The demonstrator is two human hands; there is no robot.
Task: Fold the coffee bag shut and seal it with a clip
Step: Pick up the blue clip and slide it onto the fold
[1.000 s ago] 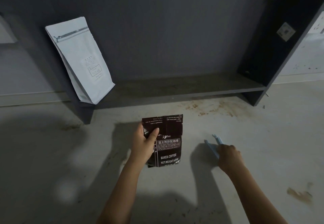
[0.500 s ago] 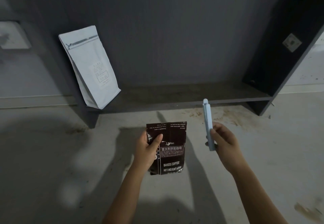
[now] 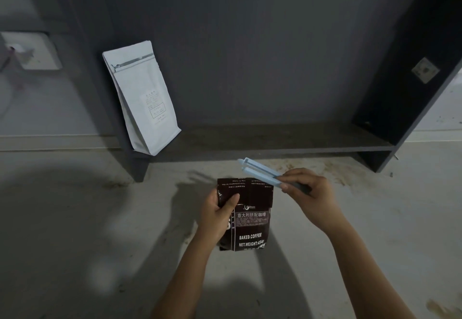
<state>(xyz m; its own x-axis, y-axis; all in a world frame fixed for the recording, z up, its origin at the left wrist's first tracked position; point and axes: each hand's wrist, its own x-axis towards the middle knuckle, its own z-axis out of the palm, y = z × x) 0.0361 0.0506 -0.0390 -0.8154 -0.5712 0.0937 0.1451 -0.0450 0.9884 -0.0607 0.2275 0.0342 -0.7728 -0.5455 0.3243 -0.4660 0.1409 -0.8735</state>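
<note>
Dim light, pale stained floor (image 3: 75, 218). Dark brown coffee bag (image 3: 250, 221) upright on the floor at centre, top flap folded down over the front; white print reads BAKED.COFFEE and NET.WEIGHT. Left hand (image 3: 215, 216) wrapped round the bag's left edge, thumb pressed across the front on the folded flap. Right hand (image 3: 310, 198) closed on the near end of a pale blue clip (image 3: 260, 172), pinched between thumb and fingers. Clip held just above the bag's top right corner, long axis pointing up and left, its two arms parted at the far end; not yet on the fold. Cannot tell whether clip and bag touch.

Behind, a low dark shelf (image 3: 275, 141) against a grey wall (image 3: 250, 43), brown stains on the floor before it. White pouch (image 3: 142, 98) standing at the shelf's left end, tilted, zip strip near its top, small label on the front. Hand and arm shadows spread over the floor.
</note>
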